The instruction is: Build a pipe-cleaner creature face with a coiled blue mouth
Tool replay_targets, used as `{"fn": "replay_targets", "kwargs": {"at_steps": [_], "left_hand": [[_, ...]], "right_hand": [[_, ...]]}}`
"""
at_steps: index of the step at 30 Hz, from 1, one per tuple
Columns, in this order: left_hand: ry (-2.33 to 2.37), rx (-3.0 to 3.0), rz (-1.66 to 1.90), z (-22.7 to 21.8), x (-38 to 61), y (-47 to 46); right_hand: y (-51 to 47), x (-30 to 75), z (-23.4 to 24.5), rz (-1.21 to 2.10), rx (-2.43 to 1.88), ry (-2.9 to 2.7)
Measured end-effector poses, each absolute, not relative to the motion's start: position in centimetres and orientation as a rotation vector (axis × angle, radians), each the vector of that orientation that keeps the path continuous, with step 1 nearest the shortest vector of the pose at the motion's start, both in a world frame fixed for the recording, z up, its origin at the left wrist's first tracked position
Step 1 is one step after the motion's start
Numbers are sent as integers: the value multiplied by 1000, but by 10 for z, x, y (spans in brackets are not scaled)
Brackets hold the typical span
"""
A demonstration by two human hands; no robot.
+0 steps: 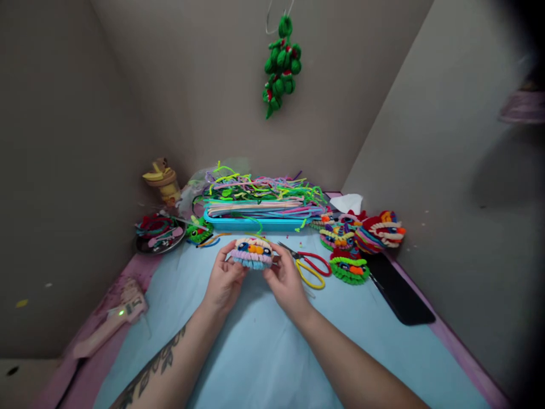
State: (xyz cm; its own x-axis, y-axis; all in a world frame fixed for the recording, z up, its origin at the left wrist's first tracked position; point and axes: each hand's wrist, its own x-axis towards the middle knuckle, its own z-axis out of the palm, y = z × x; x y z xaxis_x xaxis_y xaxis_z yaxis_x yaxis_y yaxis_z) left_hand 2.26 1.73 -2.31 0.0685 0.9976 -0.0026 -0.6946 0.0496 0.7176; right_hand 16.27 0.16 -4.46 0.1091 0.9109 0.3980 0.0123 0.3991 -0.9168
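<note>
Between my two hands I hold a pipe-cleaner craft piece, with cream, lilac and light blue fuzzy rows, dark blue eye shapes and an orange middle. My left hand grips its left end, thumb in front and fingers behind. At the right end, my right hand pinches it the same way. The piece is raised a little over the blue cloth. Just right of my right hand lie scissors with one red and one yellow handle. A green craft piece of similar make rests beyond them.
A blue tray piled with pipe cleaners stands at the back. To the left are a glue gun with a green light and a bowl. On the right are a black phone-like slab and more craft pieces.
</note>
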Motion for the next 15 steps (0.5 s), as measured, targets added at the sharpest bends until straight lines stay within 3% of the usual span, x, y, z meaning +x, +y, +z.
{"fn": "replay_targets", "kwargs": {"at_steps": [15], "left_hand": [[653,579,1437,-29,21,20]], "right_hand": [[-3,167,-48,505,-1023,-1466]]}}
